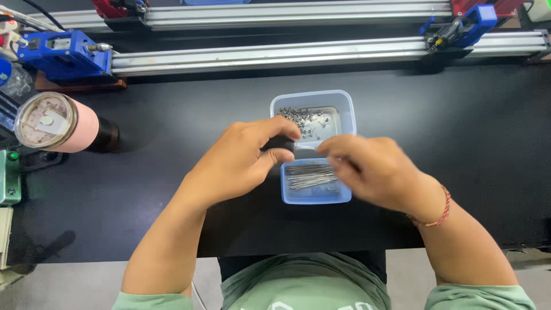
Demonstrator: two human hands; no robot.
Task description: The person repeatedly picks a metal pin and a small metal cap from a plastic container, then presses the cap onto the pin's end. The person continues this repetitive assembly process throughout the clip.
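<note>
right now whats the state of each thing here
left hand: fingers closed on a small dark tool
right hand: pinching the tool's metal tip
upper tray: open, holds small metal bits
lower tray: open, holds thin pins
pink tumbler: lidded

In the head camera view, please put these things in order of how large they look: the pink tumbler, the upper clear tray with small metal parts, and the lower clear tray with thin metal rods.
1. Pink tumbler, largest, though its height brings it nearer the camera.
2 and 3. Upper clear tray and lower clear tray look alike; both hands cover parts, so I cannot rank them.
</note>
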